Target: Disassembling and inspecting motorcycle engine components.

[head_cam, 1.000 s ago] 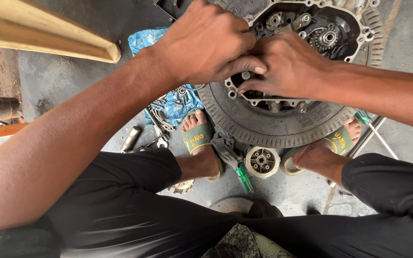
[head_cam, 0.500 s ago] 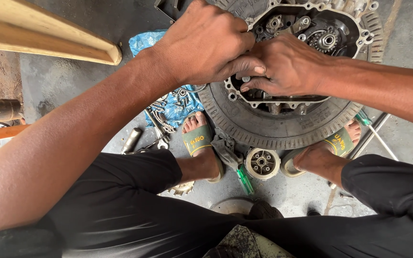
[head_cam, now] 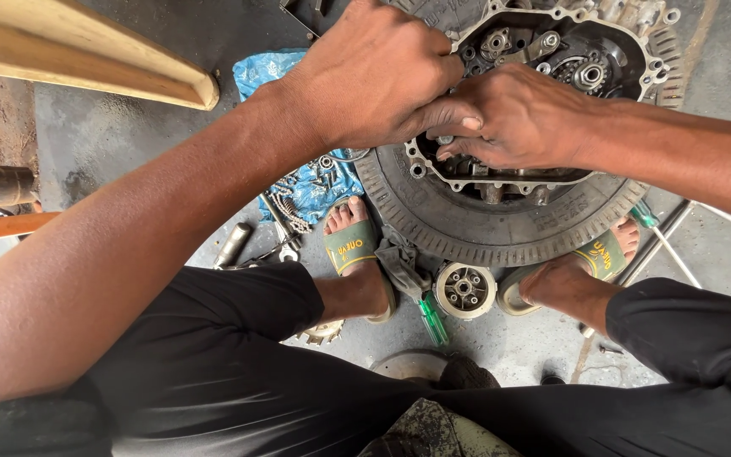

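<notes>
An open metal engine case [head_cam: 568,51] with gears inside lies on a black tyre [head_cam: 501,228] on the floor. My left hand [head_cam: 374,76] reaches in from the left with its fingers curled shut, and its fingertips meet my right hand [head_cam: 513,118] at the case's near left rim. The fingers of my right hand hook over that rim. Whatever small thing sits between the fingertips is hidden. My feet, in green sandals [head_cam: 350,247], rest against the tyre.
A blue plastic sheet [head_cam: 315,190] with small metal parts lies left of the tyre. Near my feet are a round hub part [head_cam: 464,289], a green-handled screwdriver [head_cam: 433,317] and a metal socket [head_cam: 232,245]. A wooden beam [head_cam: 86,59] juts in at upper left.
Both hands stay pressed together at the same spot on the case rim. Only slight shifts of the fingers show.
</notes>
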